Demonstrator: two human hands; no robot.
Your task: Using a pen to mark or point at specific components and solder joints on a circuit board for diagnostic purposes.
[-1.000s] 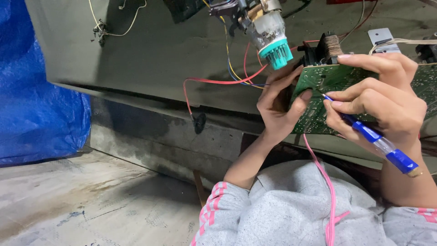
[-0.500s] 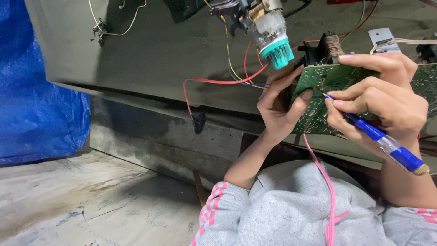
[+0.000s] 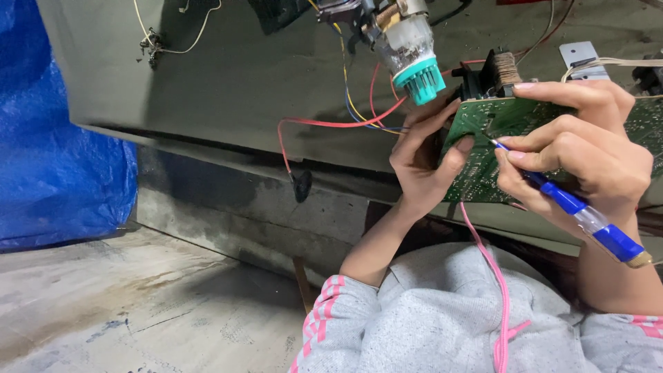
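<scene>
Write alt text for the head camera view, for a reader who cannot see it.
A person's left hand grips the edge of a green circuit board while the right hand holds a blue screwdriver with its tip on the board. Above hangs a clear part with a teal cap, with red wires trailing over a grey metal panel.

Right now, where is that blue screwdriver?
In the head view, the blue screwdriver sits at the right, held in the right hand, its tip touching the green circuit board that the left hand steadies.
</scene>
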